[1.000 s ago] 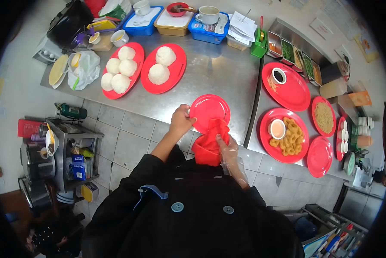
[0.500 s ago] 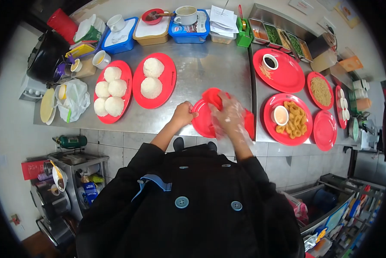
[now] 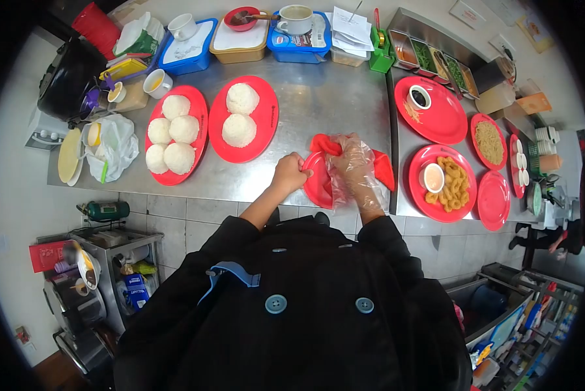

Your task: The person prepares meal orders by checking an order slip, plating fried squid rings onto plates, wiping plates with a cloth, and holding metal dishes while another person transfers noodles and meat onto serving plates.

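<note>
My left hand pinches the left rim of a small red plate at the counter's front edge. In a loose clear plastic glove, my right hand is closed on a red cloth and presses it over the plate's right part. The cloth's ends stick out on both sides of the glove. Part of the plate is hidden under that hand. To the left, a red oval plate bears two rice mounds. Beside it, another red oval plate carries several more rice mounds.
On the right, a red plate holds fried rings and a sauce cup. Behind it lies a plate with a dark sauce cup. Tubs line the back. Another person's legs show far right.
My right hand has shifted across the plate with the cloth, while my left keeps its hold on the rim. The view has moved slightly. Another person has come into sight at far right.
</note>
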### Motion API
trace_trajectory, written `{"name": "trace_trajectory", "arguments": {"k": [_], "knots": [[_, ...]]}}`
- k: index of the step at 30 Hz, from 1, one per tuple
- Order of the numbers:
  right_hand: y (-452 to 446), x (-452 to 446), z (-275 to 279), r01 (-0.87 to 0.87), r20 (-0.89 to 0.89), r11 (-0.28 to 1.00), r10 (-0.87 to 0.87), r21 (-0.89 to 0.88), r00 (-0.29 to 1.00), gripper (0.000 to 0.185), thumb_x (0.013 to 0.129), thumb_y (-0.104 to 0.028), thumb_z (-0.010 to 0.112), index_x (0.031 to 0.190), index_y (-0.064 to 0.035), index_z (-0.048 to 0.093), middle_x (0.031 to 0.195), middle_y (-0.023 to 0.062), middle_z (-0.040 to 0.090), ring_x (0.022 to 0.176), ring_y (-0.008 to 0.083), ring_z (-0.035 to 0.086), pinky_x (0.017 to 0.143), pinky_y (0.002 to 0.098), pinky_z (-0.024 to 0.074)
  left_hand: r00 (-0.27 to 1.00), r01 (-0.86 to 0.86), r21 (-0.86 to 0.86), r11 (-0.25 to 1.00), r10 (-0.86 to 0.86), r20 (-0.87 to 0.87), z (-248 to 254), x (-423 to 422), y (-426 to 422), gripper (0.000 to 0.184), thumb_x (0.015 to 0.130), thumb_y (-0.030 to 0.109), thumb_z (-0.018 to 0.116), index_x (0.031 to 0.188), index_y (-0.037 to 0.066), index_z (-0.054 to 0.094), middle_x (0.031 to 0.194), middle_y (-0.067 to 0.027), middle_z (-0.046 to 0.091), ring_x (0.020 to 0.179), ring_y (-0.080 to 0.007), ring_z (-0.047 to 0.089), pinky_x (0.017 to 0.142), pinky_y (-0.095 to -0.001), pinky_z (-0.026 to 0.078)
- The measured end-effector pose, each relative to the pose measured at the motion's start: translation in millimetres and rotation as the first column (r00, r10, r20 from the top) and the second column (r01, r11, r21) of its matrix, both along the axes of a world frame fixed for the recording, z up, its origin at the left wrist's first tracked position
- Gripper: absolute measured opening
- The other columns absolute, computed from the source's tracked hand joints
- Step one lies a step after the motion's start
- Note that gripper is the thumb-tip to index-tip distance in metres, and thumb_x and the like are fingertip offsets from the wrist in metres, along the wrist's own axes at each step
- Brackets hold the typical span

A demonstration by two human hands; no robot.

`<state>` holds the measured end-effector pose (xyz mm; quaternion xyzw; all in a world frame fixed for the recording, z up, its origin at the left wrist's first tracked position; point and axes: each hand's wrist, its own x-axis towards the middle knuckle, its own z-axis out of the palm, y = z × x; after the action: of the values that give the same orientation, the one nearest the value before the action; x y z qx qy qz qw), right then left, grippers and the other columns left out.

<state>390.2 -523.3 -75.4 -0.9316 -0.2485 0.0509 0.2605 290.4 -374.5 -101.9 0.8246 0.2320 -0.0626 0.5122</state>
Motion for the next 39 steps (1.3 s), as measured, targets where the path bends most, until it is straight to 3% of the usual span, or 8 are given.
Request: {"name": "trace_trajectory", "arguments": {"k": [8,13,17,22,26,29,32,39], "knots": [[-7.6,16.8,3.3,0.046,0.001,0.999,-0.046,-0.022,0.999,0.039,0.065,-0.032,0.071,0.1,-0.0165,0.065,0.098,0.0151,0.059,0.092,0.0303,0.059,0.079,0.0417,0.0467,1.0,-0.013,-0.025,1.0,0.013,0.013,9.8,0.1,-2.5,0.027,0.07,0.008,0.072,0.083,-0.005,0.053,0.074,-0.0139,0.059,0.056,-0.0221,0.063,0.047,-0.0321,0.051],[-8.1,20.5,23.6,0.106,-0.334,0.99,-0.069,0.092,0.94,0.037,0.063,-0.024,0.069,0.099,-0.0128,0.066,0.098,0.0161,0.061,0.095,0.0312,0.058,0.083,0.0385,0.046,0.998,-0.056,-0.077,0.995,0.058,0.023,3.4,-1.2,-4.5,0.026,0.07,0.007,0.072,0.083,-0.004,0.053,0.074,-0.0139,0.059,0.052,-0.022,0.062,0.045,-0.0319,0.051],[1.4,7.6,37.1,0.082,-0.079,0.988,-0.093,-0.133,0.993,0.04,0.062,-0.023,0.07,0.098,-0.0087,0.065,0.101,0.0166,0.061,0.097,0.0317,0.058,0.084,0.0378,0.0456,0.999,-0.045,-0.049,0.998,0.045,-0.009,5.3,-1.0,-4.5,0.026,0.07,0.008,0.071,0.084,-0.004,0.053,0.075,-0.0145,0.059,0.052,-0.0231,0.062,0.047,-0.0321,0.05],[-26.2,10.6,-4.0,0.106,0.048,0.933,-0.13,0.345,0.99,0.036,0.072,-0.024,0.07,0.102,-0.0045,0.064,0.106,0.0201,0.059,0.096,0.0278,0.059,0.084,0.0338,0.0452,0.997,0.073,0.255,0.964,-0.071,-0.019,-2.0,1.2,-4.4,0.03,0.074,0.019,0.068,0.089,-0.003,0.053,0.079,-0.0153,0.06,0.08,-0.03,0.062,0.072,-0.0376,0.048],[-33.1,-11.1,-1.5,0.134,0.015,0.873,-0.16,0.469,0.987,0.04,0.078,-0.033,0.064,0.105,-0.0035,0.061,0.104,0.0176,0.06,0.102,0.032,0.055,0.088,0.0379,0.0424,0.997,0.041,0.012,0.999,-0.04,-0.066,12.9,4.0,-0.9,0.028,0.079,0.023,0.063,0.087,-0.002,0.052,0.082,-0.0182,0.06,0.087,-0.0334,0.059,0.076,-0.0403,0.045],[-36.9,-12.0,2.3,0.474,-0.546,0.693,-0.136,0.544,0.826,0.042,0.082,-0.034,0.061,0.109,-0.0022,0.059,0.114,0.0206,0.056,0.108,0.0324,0.051,0.094,0.0372,0.038,0.994,-0.019,0.027,0.999,0.016,0.109,28.6,4.4,-5.8,0.026,0.083,0.024,0.058,0.084,-0.001,0.049,0.076,-0.0161,0.059,0.077,-0.0272,0.06,0.066,-0.0368,0.044],[-17.5,-15.4,6.0,-0.154,-0.021,0.866,0.186,0.476,0.982,0.055,0.082,-0.037,0.058,0.127,-0.007,0.047,0.125,0.0244,0.046,0.119,0.0345,0.041,0.1,0.0397,0.0305,0.981,-0.076,0.124,0.989,0.053,0.184,29.1,7.9,-11.3,0.024,0.085,0.022,0.054,0.081,-0.001,0.046,0.077,-0.0175,0.06,0.076,-0.0286,0.06,0.065,-0.0388,0.044],[-11.2,-17.8,19.5,-0.235,0.149,0.936,0.202,0.262,0.968,0.052,0.08,-0.029,0.063,0.126,-0.0111,0.048,0.124,0.0205,0.047,0.111,0.033,0.049,0.092,0.0401,0.0389,0.871,-0.194,-0.057,0.979,0.199,0.45,22.2,8.7,-26.6,0.018,0.084,0.014,0.054,0.091,-0.003,0.054,0.08,-0.0217,0.059,0.078,-0.0388,0.058,0.066,-0.0415,0.044]]}}
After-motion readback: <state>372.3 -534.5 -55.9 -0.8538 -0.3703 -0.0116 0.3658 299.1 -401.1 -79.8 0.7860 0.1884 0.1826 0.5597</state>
